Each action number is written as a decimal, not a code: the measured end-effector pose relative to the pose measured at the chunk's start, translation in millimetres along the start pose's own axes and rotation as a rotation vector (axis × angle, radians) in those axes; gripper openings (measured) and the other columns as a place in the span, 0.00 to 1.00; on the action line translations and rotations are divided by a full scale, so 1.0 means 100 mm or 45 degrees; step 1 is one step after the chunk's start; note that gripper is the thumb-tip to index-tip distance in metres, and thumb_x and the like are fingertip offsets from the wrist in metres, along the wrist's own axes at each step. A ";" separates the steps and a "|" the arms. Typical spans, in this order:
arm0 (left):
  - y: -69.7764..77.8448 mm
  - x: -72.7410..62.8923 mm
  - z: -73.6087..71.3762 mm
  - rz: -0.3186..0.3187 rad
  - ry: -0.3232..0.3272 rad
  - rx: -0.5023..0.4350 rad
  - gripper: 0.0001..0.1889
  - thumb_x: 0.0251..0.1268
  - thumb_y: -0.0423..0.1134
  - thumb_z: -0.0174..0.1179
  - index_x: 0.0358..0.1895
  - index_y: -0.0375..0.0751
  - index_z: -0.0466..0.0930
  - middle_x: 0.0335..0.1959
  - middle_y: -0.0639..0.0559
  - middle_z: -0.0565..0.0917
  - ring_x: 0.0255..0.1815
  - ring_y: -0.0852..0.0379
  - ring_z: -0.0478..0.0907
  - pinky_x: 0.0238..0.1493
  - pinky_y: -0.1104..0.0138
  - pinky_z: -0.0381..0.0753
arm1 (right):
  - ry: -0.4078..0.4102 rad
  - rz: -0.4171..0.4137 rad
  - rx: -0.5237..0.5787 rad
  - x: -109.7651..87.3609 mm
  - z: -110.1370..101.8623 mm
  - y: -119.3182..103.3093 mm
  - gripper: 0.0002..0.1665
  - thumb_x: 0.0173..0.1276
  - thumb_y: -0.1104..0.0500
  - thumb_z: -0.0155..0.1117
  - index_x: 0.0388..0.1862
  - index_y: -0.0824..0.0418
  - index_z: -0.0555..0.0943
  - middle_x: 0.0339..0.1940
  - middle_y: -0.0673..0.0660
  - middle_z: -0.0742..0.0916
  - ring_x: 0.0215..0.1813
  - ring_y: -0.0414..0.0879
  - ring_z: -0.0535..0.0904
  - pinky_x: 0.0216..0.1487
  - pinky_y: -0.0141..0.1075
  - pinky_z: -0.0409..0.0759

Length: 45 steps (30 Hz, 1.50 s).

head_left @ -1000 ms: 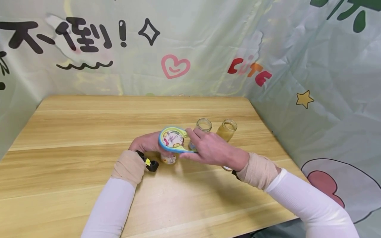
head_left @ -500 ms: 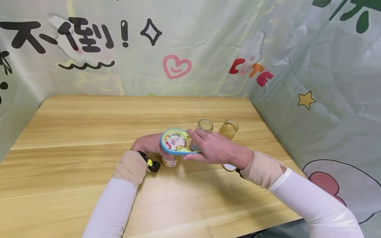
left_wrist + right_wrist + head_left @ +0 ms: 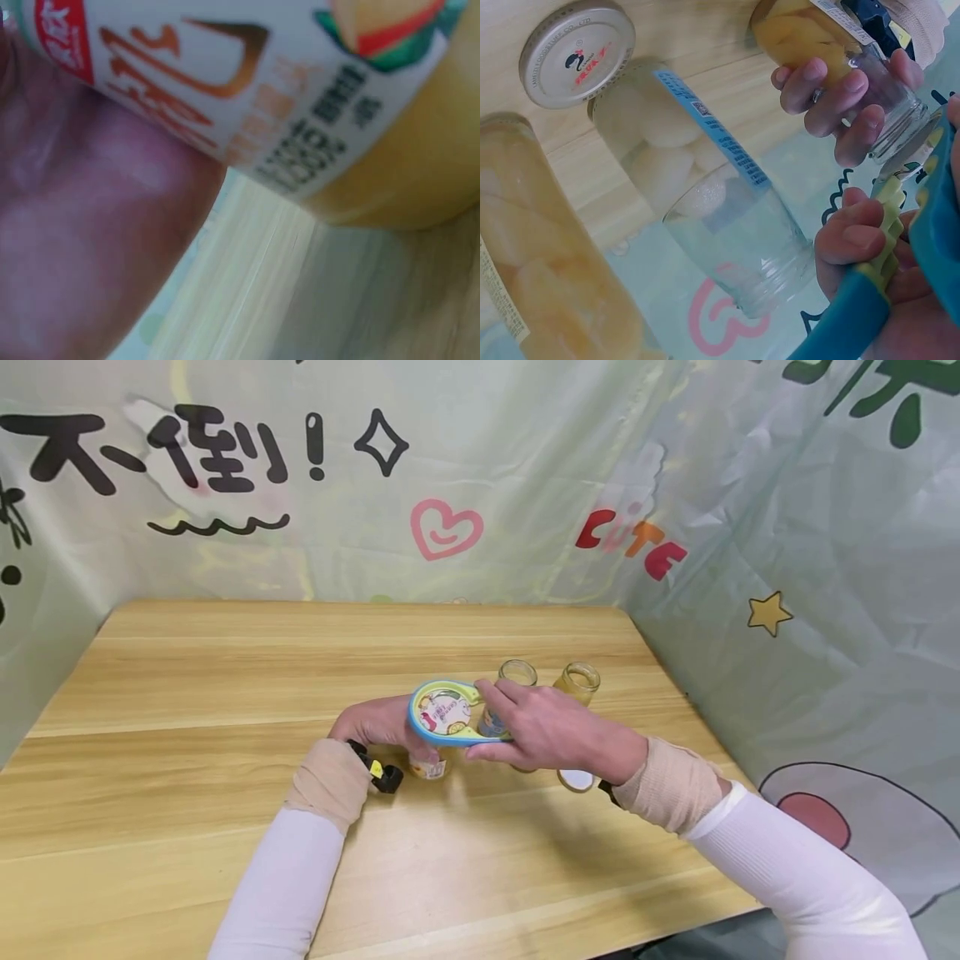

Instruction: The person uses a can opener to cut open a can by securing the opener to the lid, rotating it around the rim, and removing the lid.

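My left hand (image 3: 386, 724) grips a glass jar of yellow fruit (image 3: 225, 82), its fingers wrapped round the side in the right wrist view. White label paper with orange characters covers part of that jar. A blue and yellow-green jar opener (image 3: 414, 718) loops around the jar's printed lid (image 3: 444, 712). Both of the opener's handles are squeezed in my right hand (image 3: 543, 731), its fingers curled over the toothed inner edge (image 3: 889, 221). Whether the lid is loose cannot be seen.
Right of the held jar stand two lidless glass jars, one with pale fruit (image 3: 667, 142) and one with yellow fruit (image 3: 547, 247). A loose silver lid (image 3: 577, 52) lies on the wooden table (image 3: 225, 677) near them. Printed cloth (image 3: 525, 460) hangs behind and right.
The right hand and jar opener have shifted slightly to the right, and more of the loose lid shows beneath the right wrist. The left hand keeps hold of its jar in about the same place.
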<state>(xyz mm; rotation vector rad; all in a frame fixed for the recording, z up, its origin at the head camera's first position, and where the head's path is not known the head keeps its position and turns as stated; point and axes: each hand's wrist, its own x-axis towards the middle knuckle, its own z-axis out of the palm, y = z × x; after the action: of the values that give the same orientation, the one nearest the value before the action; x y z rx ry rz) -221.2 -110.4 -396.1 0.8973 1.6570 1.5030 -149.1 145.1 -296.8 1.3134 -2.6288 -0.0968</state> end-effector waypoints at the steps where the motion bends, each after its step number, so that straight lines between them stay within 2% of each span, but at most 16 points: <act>1: 0.00 0.01 0.00 0.012 -0.001 0.006 0.49 0.47 0.28 0.76 0.76 0.32 0.60 0.67 0.48 0.76 0.65 0.52 0.71 0.74 0.58 0.70 | -0.008 0.010 0.007 -0.01 -0.01 0.00 0.53 0.67 0.31 0.67 0.72 0.70 0.70 0.53 0.63 0.87 0.33 0.49 0.86 0.34 0.41 0.87; 5: -0.01 0.04 -0.02 0.061 0.006 0.023 0.48 0.45 0.29 0.75 0.75 0.34 0.63 0.67 0.49 0.78 0.64 0.52 0.72 0.73 0.61 0.70 | -0.037 0.040 0.030 -0.05 -0.03 0.01 0.53 0.68 0.30 0.64 0.74 0.69 0.69 0.57 0.63 0.86 0.37 0.50 0.88 0.36 0.41 0.88; 9: -0.01 0.04 -0.02 0.057 0.043 0.033 0.43 0.45 0.29 0.74 0.72 0.40 0.69 0.64 0.50 0.81 0.62 0.52 0.75 0.71 0.62 0.72 | -0.025 0.037 0.055 -0.10 -0.05 0.02 0.53 0.71 0.28 0.60 0.74 0.69 0.68 0.59 0.63 0.85 0.38 0.49 0.88 0.39 0.40 0.88; 16: -0.02 0.06 -0.03 0.105 0.105 0.068 0.34 0.47 0.31 0.75 0.63 0.44 0.75 0.56 0.50 0.84 0.57 0.52 0.78 0.67 0.63 0.76 | 0.012 0.035 0.069 -0.26 -0.09 -0.02 0.52 0.69 0.31 0.65 0.76 0.68 0.67 0.59 0.63 0.85 0.34 0.48 0.88 0.39 0.41 0.88; 18: -0.02 0.07 -0.04 0.127 0.114 0.082 0.32 0.48 0.32 0.76 0.61 0.43 0.76 0.54 0.50 0.84 0.56 0.52 0.78 0.66 0.64 0.76 | 0.018 0.034 0.073 -0.30 -0.08 -0.04 0.53 0.71 0.28 0.60 0.76 0.68 0.66 0.59 0.63 0.86 0.35 0.48 0.88 0.38 0.41 0.88; 23: -0.04 0.09 -0.05 0.165 0.142 0.143 0.29 0.51 0.33 0.77 0.59 0.42 0.78 0.53 0.51 0.83 0.56 0.52 0.77 0.67 0.65 0.74 | 0.049 0.011 0.057 -0.37 -0.06 -0.05 0.57 0.73 0.22 0.39 0.75 0.69 0.68 0.57 0.62 0.86 0.32 0.45 0.86 0.33 0.37 0.86; 25: -0.04 0.09 -0.05 0.163 0.157 0.151 0.29 0.52 0.33 0.76 0.59 0.41 0.78 0.53 0.51 0.83 0.57 0.52 0.77 0.68 0.64 0.72 | 0.052 0.007 0.057 -0.40 -0.06 -0.06 0.57 0.73 0.22 0.42 0.75 0.69 0.69 0.54 0.61 0.87 0.31 0.44 0.85 0.31 0.35 0.84; 29: -0.04 0.09 -0.04 0.170 0.192 0.164 0.25 0.54 0.32 0.75 0.57 0.40 0.78 0.51 0.51 0.83 0.56 0.53 0.77 0.68 0.65 0.73 | 0.001 0.026 0.120 -0.47 -0.05 -0.09 0.55 0.72 0.22 0.48 0.74 0.67 0.70 0.53 0.58 0.87 0.33 0.40 0.82 0.32 0.31 0.81; 33: -0.03 0.10 -0.04 0.194 0.203 0.189 0.20 0.59 0.31 0.72 0.54 0.38 0.77 0.50 0.42 0.82 0.56 0.50 0.78 0.65 0.68 0.75 | -0.079 0.051 0.318 -0.53 -0.02 -0.13 0.51 0.74 0.26 0.51 0.75 0.66 0.69 0.53 0.56 0.86 0.38 0.38 0.82 0.40 0.31 0.83; 38: -0.03 0.11 -0.03 0.192 0.226 0.208 0.17 0.63 0.28 0.68 0.53 0.40 0.77 0.54 0.29 0.79 0.58 0.47 0.79 0.64 0.71 0.74 | -0.165 0.072 0.671 -0.57 0.09 -0.16 0.38 0.78 0.39 0.58 0.75 0.62 0.71 0.50 0.49 0.86 0.46 0.35 0.81 0.49 0.33 0.83; 42: -0.03 0.12 -0.02 0.191 0.260 0.211 0.17 0.63 0.27 0.67 0.53 0.40 0.77 0.54 0.26 0.78 0.55 0.51 0.79 0.64 0.71 0.74 | -0.279 0.169 0.993 -0.61 0.22 -0.17 0.30 0.82 0.45 0.55 0.73 0.62 0.75 0.31 0.44 0.82 0.30 0.31 0.76 0.34 0.29 0.79; 45: -0.04 0.13 -0.02 0.201 0.281 0.207 0.17 0.63 0.27 0.68 0.53 0.39 0.76 0.54 0.26 0.78 0.54 0.54 0.80 0.64 0.70 0.74 | -0.391 0.249 1.349 -0.63 0.33 -0.19 0.28 0.85 0.46 0.48 0.59 0.68 0.80 0.21 0.47 0.75 0.20 0.33 0.68 0.20 0.28 0.70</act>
<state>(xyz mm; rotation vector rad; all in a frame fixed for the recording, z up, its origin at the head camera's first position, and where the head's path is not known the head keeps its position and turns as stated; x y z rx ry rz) -229.9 -100.3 -400.8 0.9975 1.9287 1.6402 -104.3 182.8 -341.6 1.2953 -3.1492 1.3878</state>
